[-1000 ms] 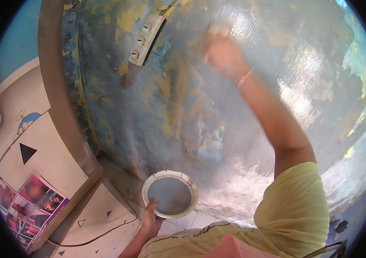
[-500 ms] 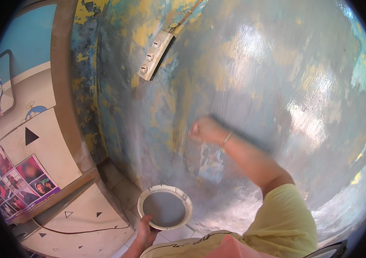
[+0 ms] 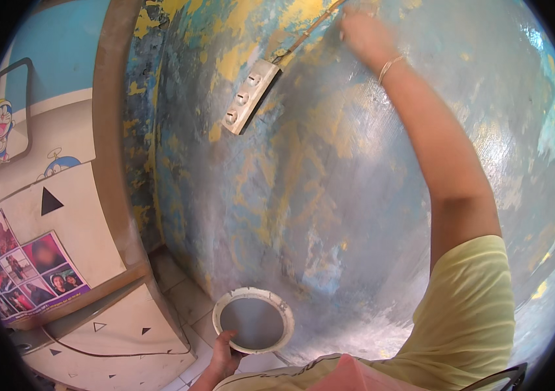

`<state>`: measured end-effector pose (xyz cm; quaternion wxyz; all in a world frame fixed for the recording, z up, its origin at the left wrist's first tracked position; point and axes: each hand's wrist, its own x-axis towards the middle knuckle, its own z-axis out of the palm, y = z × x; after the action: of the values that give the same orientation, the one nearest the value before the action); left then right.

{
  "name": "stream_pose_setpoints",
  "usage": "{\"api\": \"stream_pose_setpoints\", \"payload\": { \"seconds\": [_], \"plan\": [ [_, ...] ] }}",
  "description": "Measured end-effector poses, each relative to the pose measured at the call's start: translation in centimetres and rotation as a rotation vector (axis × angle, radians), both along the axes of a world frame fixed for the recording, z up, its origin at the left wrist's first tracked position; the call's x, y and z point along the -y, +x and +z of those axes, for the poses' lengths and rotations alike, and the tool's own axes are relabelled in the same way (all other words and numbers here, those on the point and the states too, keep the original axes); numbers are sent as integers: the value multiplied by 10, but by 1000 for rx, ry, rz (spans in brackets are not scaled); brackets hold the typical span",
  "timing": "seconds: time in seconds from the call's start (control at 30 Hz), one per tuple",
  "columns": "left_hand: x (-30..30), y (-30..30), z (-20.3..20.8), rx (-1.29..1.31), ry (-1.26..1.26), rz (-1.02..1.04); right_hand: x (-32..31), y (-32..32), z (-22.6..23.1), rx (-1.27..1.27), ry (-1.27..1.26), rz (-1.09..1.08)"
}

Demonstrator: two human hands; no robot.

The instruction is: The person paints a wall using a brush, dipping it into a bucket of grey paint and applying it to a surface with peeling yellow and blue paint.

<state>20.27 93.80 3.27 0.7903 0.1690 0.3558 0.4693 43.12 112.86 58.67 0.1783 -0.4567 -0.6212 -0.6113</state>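
Note:
My left hand [image 3: 224, 354] is closed on the near left edge of a round, off-white bucket [image 3: 251, 292], its thumb over the rim. Grey paint-like liquid [image 3: 255, 322] lies inside. High up, my right hand [image 3: 367, 36] is against the patchy wall [image 3: 316, 169], curled closed and slightly blurred; what its fingers hold is hidden. A thin band circles the right wrist. Grey covers much of the wall, with yellow and blue patches showing through.
A white socket strip [image 3: 251, 96] is fixed to the wall left of my right arm, its cable [image 3: 313, 29] running up near my right hand. At left stands a cartoon-decorated cabinet [image 3: 62, 202] with a photo poster [image 3: 33, 270] and a loose dark cord [image 3: 114, 354].
My right hand has moved up the wall and slightly right, and the arm is now stretched out. The bucket in my left hand has shifted slightly down in view.

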Motion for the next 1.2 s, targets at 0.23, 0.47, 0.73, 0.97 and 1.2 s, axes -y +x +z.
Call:
{"api": "stream_pose_setpoints", "payload": {
  "seconds": [0.23, 0.47, 0.73, 0.97, 1.2],
  "plan": [
    [-18, -24, 7, 18, -24, -15, -6, -41, -68, 97, -501, 121],
    [-32, -40, 8, 82, -8, -45, -5, -28, 28, 116, -47, 97],
    [-44, -47, 21, 29, -43, 2, -43, -50, -30, 155, -259, -55],
    [-50, -52, 12, 52, -85, 15, -16, -69, -91, 117, -689, 101],
    [-51, -50, 21, -1, -67, 5, 0, -32, -6, 162, -53, 55]
  ]
}}
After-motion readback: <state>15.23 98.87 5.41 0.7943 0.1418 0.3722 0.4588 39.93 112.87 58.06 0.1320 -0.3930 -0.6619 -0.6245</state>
